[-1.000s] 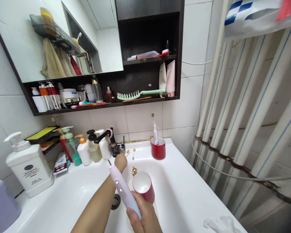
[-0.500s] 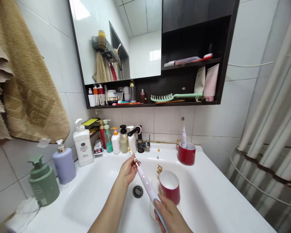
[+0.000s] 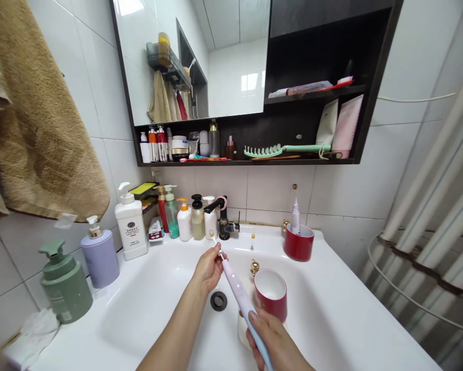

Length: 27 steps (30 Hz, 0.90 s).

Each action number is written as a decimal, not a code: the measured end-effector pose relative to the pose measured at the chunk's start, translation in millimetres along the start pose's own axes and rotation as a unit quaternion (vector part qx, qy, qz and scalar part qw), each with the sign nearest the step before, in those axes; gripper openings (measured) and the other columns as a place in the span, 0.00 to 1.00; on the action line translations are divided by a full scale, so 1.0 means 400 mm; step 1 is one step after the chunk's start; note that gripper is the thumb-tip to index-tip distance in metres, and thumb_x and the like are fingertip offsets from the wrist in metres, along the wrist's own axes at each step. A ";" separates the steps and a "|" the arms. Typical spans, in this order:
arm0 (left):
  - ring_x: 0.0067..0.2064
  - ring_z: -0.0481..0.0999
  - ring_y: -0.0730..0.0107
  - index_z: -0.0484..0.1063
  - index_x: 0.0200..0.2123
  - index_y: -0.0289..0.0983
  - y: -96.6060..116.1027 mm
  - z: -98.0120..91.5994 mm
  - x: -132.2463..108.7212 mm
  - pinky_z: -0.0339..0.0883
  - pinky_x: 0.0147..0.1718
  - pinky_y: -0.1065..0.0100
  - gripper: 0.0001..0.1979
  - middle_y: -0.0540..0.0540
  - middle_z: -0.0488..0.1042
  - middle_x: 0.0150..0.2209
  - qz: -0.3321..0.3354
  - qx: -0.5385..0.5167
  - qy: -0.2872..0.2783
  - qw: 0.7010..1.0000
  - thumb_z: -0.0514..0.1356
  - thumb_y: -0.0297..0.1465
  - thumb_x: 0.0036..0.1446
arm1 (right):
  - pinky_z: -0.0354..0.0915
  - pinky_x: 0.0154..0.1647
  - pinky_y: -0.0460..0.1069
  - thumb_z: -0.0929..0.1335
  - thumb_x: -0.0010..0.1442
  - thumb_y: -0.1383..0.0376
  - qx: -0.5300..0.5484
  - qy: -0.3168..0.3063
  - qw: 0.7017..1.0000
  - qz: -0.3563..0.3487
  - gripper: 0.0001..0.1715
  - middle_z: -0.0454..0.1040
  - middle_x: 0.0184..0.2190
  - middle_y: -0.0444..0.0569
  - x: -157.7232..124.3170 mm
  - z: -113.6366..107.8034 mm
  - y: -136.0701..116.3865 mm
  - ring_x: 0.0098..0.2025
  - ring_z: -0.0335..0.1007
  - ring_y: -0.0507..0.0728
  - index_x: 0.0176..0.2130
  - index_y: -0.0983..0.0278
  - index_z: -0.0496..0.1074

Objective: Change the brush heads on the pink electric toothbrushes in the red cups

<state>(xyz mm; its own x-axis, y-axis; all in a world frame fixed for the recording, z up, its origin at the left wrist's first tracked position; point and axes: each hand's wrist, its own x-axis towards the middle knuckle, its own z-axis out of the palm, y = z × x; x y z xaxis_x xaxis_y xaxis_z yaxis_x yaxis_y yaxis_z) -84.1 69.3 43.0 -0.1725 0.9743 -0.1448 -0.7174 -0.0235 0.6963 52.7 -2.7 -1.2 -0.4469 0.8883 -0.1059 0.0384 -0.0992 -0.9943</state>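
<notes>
My right hand [image 3: 268,332] is wrapped round the handle of an electric toothbrush [image 3: 237,288], which shades from pink to light blue and slants up to the left over the sink. My left hand [image 3: 210,268] pinches a small white brush head [image 3: 216,240] with a yellowish end, at the top of the handle. Its lower end meets the handle's thin shaft; whether it is fully seated I cannot tell. To the right of the handle, a red cup [image 3: 275,309] with a white inside and a gold handle stands in the sink, above something white that is mostly hidden.
The white sink [image 3: 138,304] has a dark drain [image 3: 218,301] and a black faucet [image 3: 223,221] behind my hands. Several pump bottles line the left ledge, a white one [image 3: 131,224] among them. Another red cup [image 3: 298,245] stands back right. A dark cabinet [image 3: 308,121] hangs above.
The brush head has come closer to the handle; the visible length of shaft between them is shorter. Both hands have shifted slightly right in view as the camera moved.
</notes>
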 end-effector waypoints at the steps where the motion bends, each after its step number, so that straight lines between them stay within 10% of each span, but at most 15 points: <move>1: 0.17 0.63 0.82 0.59 0.18 0.33 -0.002 -0.001 -0.001 0.60 0.18 0.79 0.07 0.53 0.61 0.14 0.005 0.009 -0.002 1.000 0.56 0.26 0.42 | 0.43 0.09 0.40 0.55 0.45 0.47 0.003 0.000 1.000 0.002 0.23 0.58 0.14 0.37 -0.001 0.000 0.000 0.08 0.48 0.42 0.23 0.65 0.53; 27: 0.21 0.68 0.78 0.61 0.21 0.33 -0.029 0.017 -0.029 0.60 0.23 0.76 0.09 0.51 0.66 0.18 -0.012 0.090 -0.061 0.994 0.55 0.33 0.43 | 0.45 0.10 0.41 0.53 0.47 0.47 -0.006 0.020 1.000 -0.021 0.22 0.56 0.15 0.37 0.001 0.005 0.020 0.09 0.47 0.42 0.22 0.64 0.52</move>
<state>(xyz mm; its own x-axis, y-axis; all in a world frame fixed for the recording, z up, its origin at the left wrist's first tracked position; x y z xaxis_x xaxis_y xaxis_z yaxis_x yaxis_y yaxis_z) -69.0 59.9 41.3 -0.0652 0.9943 -0.0846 -0.5865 0.0304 0.8094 51.0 -4.1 -9.2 -0.4126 0.9087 -0.0639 0.0307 -0.0562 -0.9979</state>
